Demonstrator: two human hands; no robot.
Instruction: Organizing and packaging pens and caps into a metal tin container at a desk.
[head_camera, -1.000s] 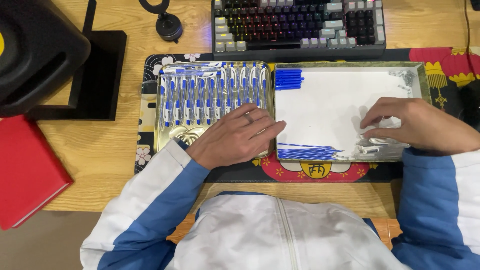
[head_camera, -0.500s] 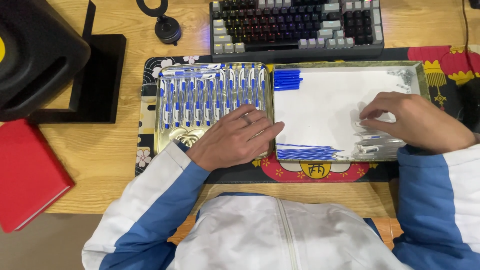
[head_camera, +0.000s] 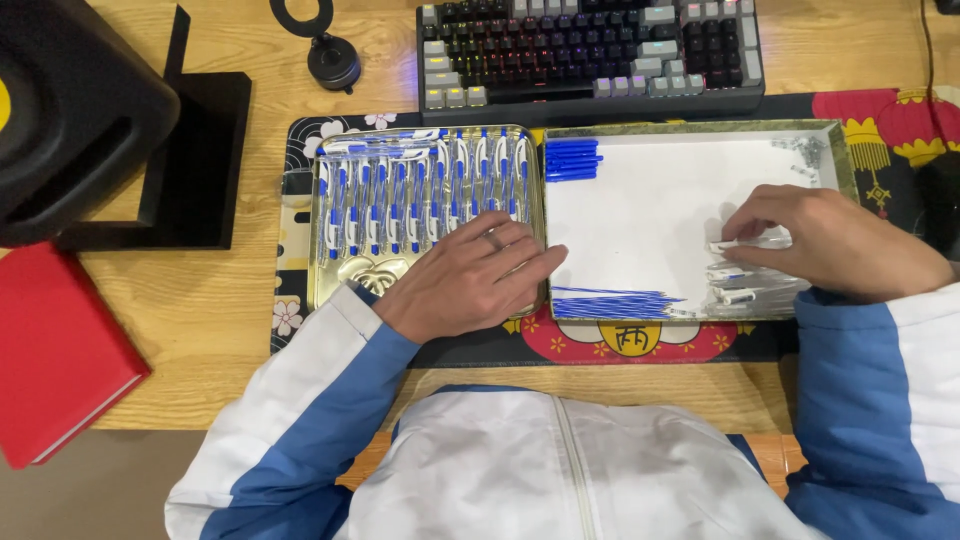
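Over white-lined tray (head_camera: 650, 215): right hand (head_camera: 830, 240), fingers pinching clear pen barrel (head_camera: 745, 243) above loose barrel pile (head_camera: 750, 285). Left hand (head_camera: 470, 275) flat, released, steadying pen-filled tray (head_camera: 335, 275). Best lifted singly, light grip.

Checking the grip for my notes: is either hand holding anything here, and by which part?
The right hand pinches a clear pen barrel near its left end with its fingertips. The left hand holds nothing, resting flat on the gold tray.
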